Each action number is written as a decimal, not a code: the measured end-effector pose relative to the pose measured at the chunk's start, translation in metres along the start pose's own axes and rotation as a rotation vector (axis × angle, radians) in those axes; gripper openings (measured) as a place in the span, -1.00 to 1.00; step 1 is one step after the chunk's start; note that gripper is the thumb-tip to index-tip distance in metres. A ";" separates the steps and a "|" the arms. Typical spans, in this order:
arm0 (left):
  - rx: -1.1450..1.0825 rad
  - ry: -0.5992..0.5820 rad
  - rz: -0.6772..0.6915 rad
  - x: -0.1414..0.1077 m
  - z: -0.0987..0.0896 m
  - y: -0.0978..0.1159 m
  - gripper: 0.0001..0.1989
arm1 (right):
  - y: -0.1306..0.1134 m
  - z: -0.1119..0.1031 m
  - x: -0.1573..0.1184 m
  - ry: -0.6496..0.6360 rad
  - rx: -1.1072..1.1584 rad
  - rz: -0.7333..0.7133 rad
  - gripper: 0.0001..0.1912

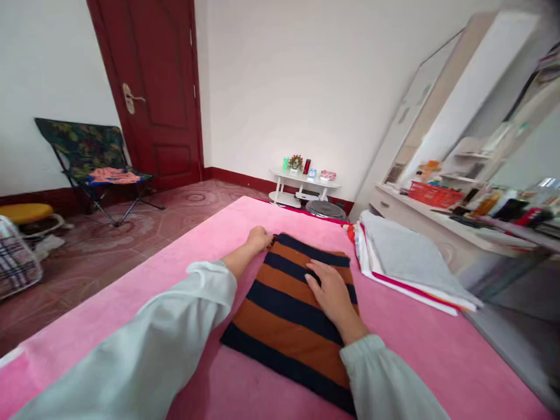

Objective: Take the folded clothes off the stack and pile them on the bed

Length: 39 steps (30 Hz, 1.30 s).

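Observation:
A folded garment with brown and dark navy stripes (284,309) lies flat on the pink bed cover (420,356). At its far left corner, my left hand (259,239) is closed, pinching the edge of the cloth. My right hand (329,291) rests on top of the stripes, right of the middle, with its fingers stretched out and slightly bent. Pale grey-green sleeves cover both forearms. The right sleeve hides part of the garment's near right side.
A stack of folded clothes (402,251), grey on top, lies at the bed's right edge. Beyond it stands a dresser (394,210) with a red basket (434,193). A low white stand (301,178) is by the far wall. A folding chair (94,151) stands left, near the red door (157,87).

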<state>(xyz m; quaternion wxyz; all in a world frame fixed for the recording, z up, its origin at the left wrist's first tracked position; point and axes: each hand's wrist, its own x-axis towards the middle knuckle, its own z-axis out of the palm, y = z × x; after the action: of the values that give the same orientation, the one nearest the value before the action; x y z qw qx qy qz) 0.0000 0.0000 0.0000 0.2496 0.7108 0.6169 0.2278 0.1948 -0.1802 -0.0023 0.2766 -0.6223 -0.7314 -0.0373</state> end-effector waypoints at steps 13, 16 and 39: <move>0.133 0.098 0.153 0.005 -0.008 0.016 -0.81 | -0.003 -0.002 0.001 0.004 0.002 0.033 -0.67; 0.124 0.009 0.237 0.019 -0.013 0.016 -0.87 | -0.003 -0.003 0.001 0.001 0.006 0.039 -0.67; -0.453 -0.100 0.025 0.049 0.016 0.019 -0.71 | 0.001 0.000 0.003 0.006 0.054 0.063 -0.69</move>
<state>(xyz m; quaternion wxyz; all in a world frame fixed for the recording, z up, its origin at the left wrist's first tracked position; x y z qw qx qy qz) 0.0309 0.0457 0.0008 0.4300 0.6548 0.5280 0.3280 0.1957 -0.1779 -0.0011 0.2966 -0.6370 -0.7114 -0.0105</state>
